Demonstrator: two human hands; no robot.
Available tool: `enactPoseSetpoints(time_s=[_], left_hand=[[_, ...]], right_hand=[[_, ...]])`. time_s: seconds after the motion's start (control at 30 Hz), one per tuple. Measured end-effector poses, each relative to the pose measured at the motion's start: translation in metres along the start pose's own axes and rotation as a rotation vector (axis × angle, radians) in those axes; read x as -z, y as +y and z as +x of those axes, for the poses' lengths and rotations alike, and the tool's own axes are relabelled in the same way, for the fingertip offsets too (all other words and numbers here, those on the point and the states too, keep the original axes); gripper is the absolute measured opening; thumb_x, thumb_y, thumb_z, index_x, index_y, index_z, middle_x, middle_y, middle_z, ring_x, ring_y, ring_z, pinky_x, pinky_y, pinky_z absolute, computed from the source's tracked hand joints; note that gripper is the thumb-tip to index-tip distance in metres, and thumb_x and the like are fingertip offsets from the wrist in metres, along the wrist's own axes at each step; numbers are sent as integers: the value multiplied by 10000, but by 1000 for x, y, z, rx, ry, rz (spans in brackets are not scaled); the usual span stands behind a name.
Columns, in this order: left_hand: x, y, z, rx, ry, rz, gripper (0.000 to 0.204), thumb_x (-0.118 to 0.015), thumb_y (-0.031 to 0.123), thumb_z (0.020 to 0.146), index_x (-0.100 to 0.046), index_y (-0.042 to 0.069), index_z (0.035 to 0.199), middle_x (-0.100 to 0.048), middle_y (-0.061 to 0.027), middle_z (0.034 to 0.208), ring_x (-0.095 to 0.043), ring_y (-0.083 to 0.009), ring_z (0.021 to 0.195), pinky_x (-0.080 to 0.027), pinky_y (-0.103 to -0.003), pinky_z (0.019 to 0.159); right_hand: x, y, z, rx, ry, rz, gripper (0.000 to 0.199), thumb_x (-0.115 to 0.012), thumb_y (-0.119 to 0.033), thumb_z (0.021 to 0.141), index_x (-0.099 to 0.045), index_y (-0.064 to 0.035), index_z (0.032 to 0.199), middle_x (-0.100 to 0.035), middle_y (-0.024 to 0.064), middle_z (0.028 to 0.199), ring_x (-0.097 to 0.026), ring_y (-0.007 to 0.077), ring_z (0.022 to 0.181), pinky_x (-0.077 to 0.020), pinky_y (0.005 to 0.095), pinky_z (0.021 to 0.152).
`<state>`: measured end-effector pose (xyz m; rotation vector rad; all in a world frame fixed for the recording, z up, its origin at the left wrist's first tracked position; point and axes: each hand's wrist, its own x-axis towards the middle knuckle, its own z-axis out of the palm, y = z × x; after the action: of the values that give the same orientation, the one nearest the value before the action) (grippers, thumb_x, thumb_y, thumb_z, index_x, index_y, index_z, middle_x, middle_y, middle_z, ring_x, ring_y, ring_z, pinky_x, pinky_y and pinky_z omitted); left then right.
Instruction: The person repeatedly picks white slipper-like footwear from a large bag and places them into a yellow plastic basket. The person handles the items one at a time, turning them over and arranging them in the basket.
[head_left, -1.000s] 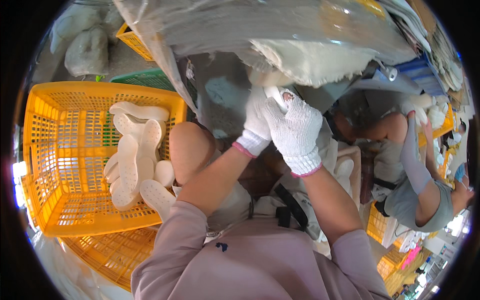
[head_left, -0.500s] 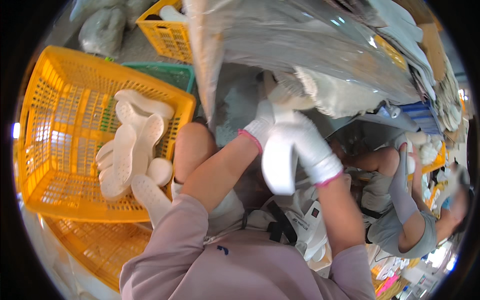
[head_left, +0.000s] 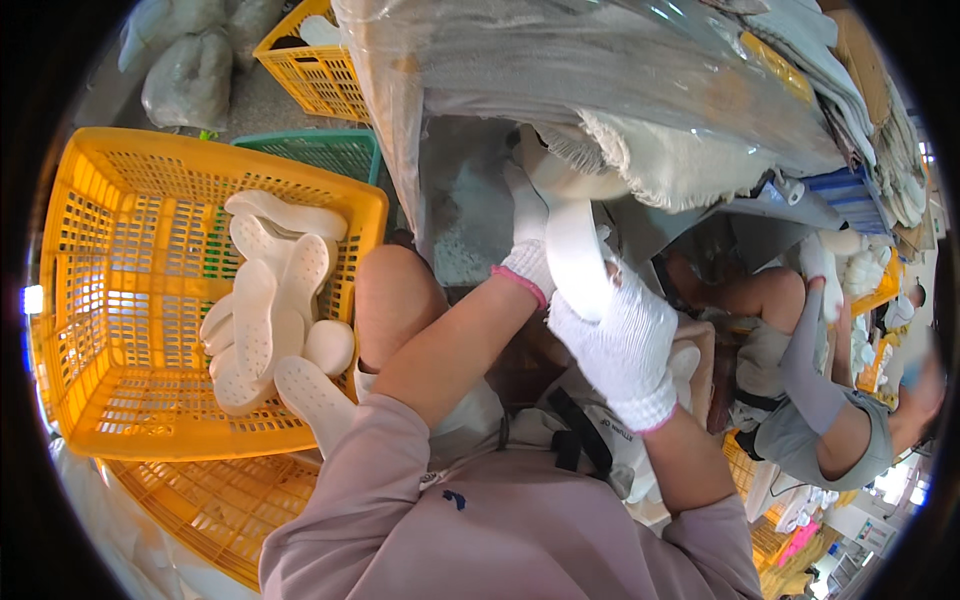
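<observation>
A white shoe insole (head_left: 577, 262) stands between my gloved hands, its far end up against a cream-coloured round wheel (head_left: 572, 182). My right hand (head_left: 622, 335), in a white knit glove with a pink cuff, is closed on the near end of the insole. Along the insole's left side lies my left hand (head_left: 530, 235), gloved the same way, gripping it further up. Its fingertips are partly hidden near the wheel. Right of the wheel hangs a frayed, off-white cloth buffing wheel (head_left: 680, 170). Plastic sheeting (head_left: 560, 70) covers the machine above.
To my left a yellow crate (head_left: 130, 400) holds several perforated white insoles (head_left: 255, 325). Another yellow crate (head_left: 200, 510) sits below it, with a green crate (head_left: 320, 150) behind. White pieces (head_left: 645, 470) lie by my lap. On the right another person (head_left: 830, 420) works with gloved hands.
The insole has swung from hanging toward my body to pointing up at the wheel. My right hand has come down nearer me, and my left hand reaches slightly further along the insole.
</observation>
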<state>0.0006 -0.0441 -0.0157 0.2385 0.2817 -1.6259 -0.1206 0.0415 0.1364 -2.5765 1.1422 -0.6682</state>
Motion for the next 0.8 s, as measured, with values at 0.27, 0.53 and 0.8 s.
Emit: enactPoseSetpoints(time_s=[0.27,0.53,0.8], left_hand=[[10,33,-12,13,137,285,481,-616,507,1002,-664,40,1106,-743,-165,987,-738,-369,877,-603,-479,810],[11,16,-41,-806,272,1524,336,-671,258,999,-601,-19,1176,-724,-160,1080,-712,-335,954,-573,-409,842],[4,15,-28,-487,-83,1064,419,-518,363,1053,-664,31,1262,-746,-134,1105,-724,-314,1007,-581,-444,923]], right_hand=[[-8,3,22,-31,113,150,410,-858,-291,813,-754,-43,1122,-764,173,923,-749,387,838,-610,433,766],[-44,13,48,-314,205,203,378,-866,-411,815,-791,-65,947,-757,178,867,-742,383,811,-590,449,735],[-21,20,34,-73,133,283,432,-862,-304,873,-729,23,1122,-739,224,942,-737,344,821,-587,404,753]])
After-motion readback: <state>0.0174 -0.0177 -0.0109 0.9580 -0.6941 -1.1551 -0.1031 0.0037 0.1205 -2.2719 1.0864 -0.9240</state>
